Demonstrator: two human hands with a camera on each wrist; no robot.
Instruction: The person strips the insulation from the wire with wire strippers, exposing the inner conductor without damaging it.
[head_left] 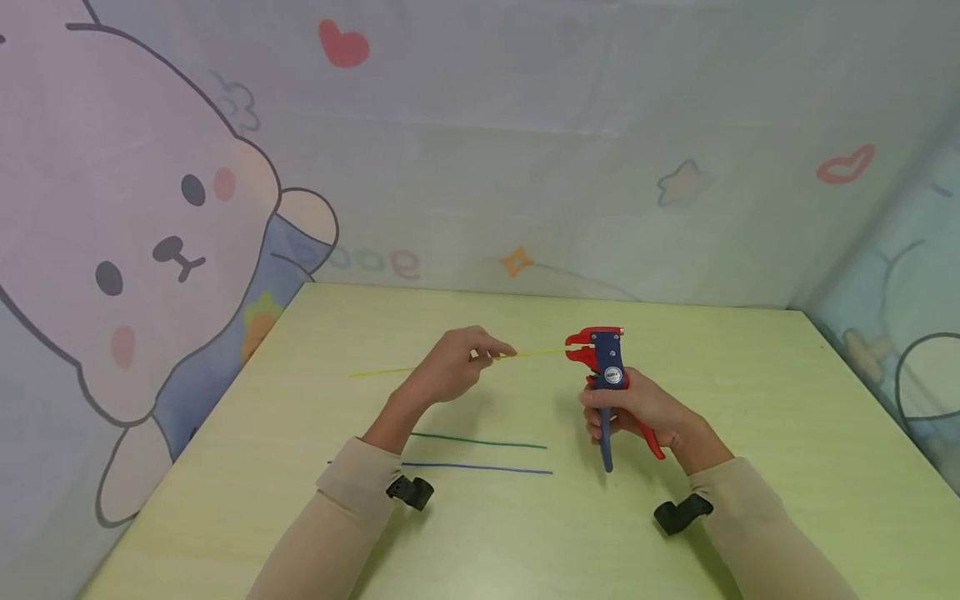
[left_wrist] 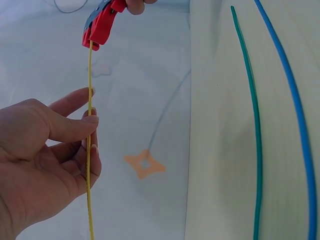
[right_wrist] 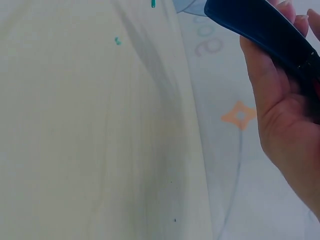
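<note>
My left hand [head_left: 453, 363] pinches a yellow wire [left_wrist: 90, 195] between thumb and fingers, holding it above the table. The wire's right end meets the red jaws of a wire stripper [head_left: 606, 358], and its other end trails off to the left past my wrist. In my right hand [head_left: 637, 408] the stripper stands upright, fingers wrapped round its blue and red handles. The left wrist view shows the wire tip right at the jaws' mouth. Only a dark blue handle [right_wrist: 260, 25] of the stripper shows clearly in the right wrist view.
A green wire [head_left: 480, 442] and a blue wire [head_left: 480, 467] lie side by side on the pale table [head_left: 750, 417], partly hidden by my left forearm. A printed cloth backdrop [head_left: 585, 167] hangs behind the table and along its sides.
</note>
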